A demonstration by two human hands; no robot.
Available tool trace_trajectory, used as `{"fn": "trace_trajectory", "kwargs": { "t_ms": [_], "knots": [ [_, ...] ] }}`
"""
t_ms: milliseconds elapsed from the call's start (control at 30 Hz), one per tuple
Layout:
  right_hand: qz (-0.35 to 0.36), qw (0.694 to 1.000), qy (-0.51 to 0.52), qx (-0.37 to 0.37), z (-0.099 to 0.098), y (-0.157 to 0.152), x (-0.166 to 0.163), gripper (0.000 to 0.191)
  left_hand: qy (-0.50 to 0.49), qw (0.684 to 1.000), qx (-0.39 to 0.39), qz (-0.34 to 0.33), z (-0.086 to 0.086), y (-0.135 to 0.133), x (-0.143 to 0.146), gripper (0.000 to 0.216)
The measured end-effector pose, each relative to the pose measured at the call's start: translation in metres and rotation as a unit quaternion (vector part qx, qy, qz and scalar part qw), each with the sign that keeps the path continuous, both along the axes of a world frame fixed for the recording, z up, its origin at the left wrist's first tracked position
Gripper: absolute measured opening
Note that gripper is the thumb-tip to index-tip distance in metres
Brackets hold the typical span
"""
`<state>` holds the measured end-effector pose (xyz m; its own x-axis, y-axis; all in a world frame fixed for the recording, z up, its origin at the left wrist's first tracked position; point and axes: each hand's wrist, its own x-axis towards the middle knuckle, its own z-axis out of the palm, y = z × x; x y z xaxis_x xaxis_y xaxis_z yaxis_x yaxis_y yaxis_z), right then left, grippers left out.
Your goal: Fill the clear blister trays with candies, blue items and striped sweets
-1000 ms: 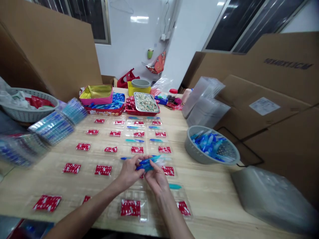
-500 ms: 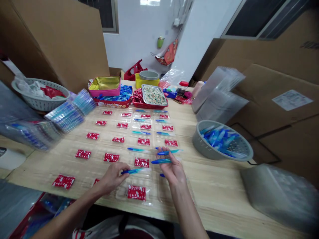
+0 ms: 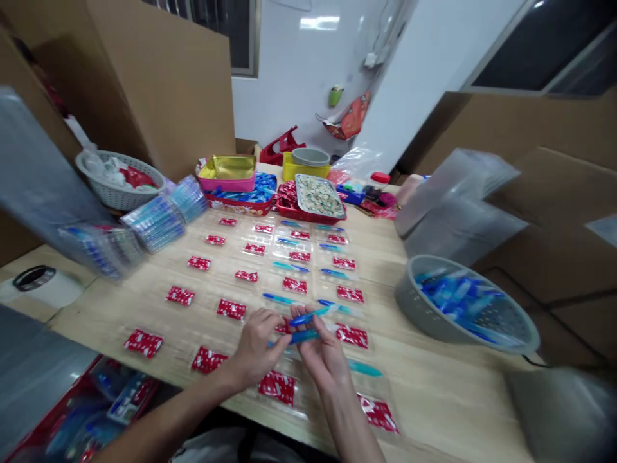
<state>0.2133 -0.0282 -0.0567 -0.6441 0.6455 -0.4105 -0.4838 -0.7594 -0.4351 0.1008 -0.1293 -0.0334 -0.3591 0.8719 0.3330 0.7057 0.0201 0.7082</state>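
Note:
Both hands meet low in the middle of the view, over the wooden table [image 3: 434, 392]. My right hand [image 3: 324, 354] grips a small bunch of blue pens [image 3: 311, 316], their tips pointing right and up. My left hand [image 3: 258, 344] is closed with its fingertips on the left end of one of those pens. Under the hands lie rows of clear plastic trays [image 3: 270, 270], each with a red packet [image 3: 231, 308]; the trays in the right columns also hold a blue pen. Another pen [image 3: 364, 368] lies just right of my right hand.
A grey colander of blue pens [image 3: 463, 308] stands at the right. Stacks of filled trays [image 3: 159, 218] and a white basket [image 3: 120, 180] sit at the left. Red and pink supply trays [image 3: 231, 183] line the far edge. Cardboard boxes [image 3: 144, 83] surround the table.
My left hand had set a pen down by the near trays half a second ago; it has come back to the bunch in my right hand. The camera has swung left.

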Motion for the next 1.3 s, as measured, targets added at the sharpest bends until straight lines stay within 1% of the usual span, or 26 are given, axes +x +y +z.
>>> {"fn": "trace_trajectory", "kwargs": {
  "t_ms": [67, 167, 267, 333, 433, 500, 567, 633, 733, 833, 867, 933, 1033, 1100, 1200, 1300],
  "knots": [
    [0.018, 1.000, -0.003, 0.012, 0.000, -0.011, -0.008, 0.022, -0.042, 0.999, -0.012, 0.020, 0.001, 0.006, 0.003, 0.013],
    [0.043, 0.999, -0.018, 0.024, 0.001, -0.025, -0.019, 0.026, -0.080, 0.996, -0.032, 0.027, 0.000, 0.010, 0.002, 0.021],
    [0.072, 0.997, -0.030, 0.030, 0.003, -0.035, -0.027, 0.028, -0.097, 0.994, -0.041, 0.032, 0.002, 0.001, -0.011, 0.023],
    [0.089, 0.995, -0.026, 0.030, 0.006, -0.038, -0.030, 0.026, -0.097, 0.993, -0.060, 0.036, 0.006, -0.015, -0.029, 0.022],
    [0.083, 0.996, -0.029, 0.031, 0.008, -0.033, -0.029, 0.029, -0.070, 0.992, -0.098, 0.023, 0.014, -0.048, -0.070, 0.019],
    [0.070, 0.996, -0.039, 0.042, 0.009, -0.026, -0.027, 0.030, -0.044, 0.992, -0.121, -0.007, 0.017, -0.071, -0.102, 0.016],
    [0.066, 0.996, -0.040, 0.048, 0.009, -0.018, -0.026, 0.027, -0.010, 0.988, -0.150, -0.041, 0.017, -0.088, -0.129, 0.014],
    [0.070, 0.996, -0.031, 0.041, 0.010, -0.013, -0.028, 0.023, 0.031, 0.981, -0.180, -0.065, 0.013, -0.097, -0.147, 0.014],
    [0.076, 0.997, -0.014, 0.025, 0.011, -0.012, -0.035, 0.019, 0.090, 0.969, -0.210, -0.092, 0.005, -0.100, -0.158, 0.014],
    [0.079, 0.997, -0.009, 0.018, 0.012, -0.015, -0.043, 0.019, 0.137, 0.959, -0.225, -0.108, -0.002, -0.098, -0.157, 0.013],
    [0.080, 0.997, -0.010, 0.017, 0.012, -0.017, -0.045, 0.020, 0.146, 0.959, -0.222, -0.100, -0.002, -0.097, -0.155, 0.012],
    [0.087, 0.996, -0.016, 0.018, 0.012, -0.020, -0.050, 0.025, 0.142, 0.968, -0.195, -0.064, -0.002, -0.091, -0.146, 0.010],
    [0.103, 0.994, -0.023, 0.030, 0.013, -0.029, -0.058, 0.035, 0.092, 0.989, -0.117, -0.020, 0.003, -0.075, -0.119, 0.014],
    [0.112, 0.992, -0.020, 0.053, 0.013, -0.036, -0.064, 0.039, 0.061, 0.995, -0.075, -0.024, 0.006, -0.059, -0.095, 0.020],
    [0.110, 0.990, -0.021, 0.084, 0.014, -0.044, -0.068, 0.040, 0.028, 0.995, -0.082, -0.048, 0.009, -0.037, -0.065, 0.024],
    [0.114, 0.990, -0.027, 0.084, 0.014, -0.047, -0.067, 0.042, 0.014, 0.994, -0.097, -0.056, 0.010, -0.026, -0.055, 0.024]
  ]
}}
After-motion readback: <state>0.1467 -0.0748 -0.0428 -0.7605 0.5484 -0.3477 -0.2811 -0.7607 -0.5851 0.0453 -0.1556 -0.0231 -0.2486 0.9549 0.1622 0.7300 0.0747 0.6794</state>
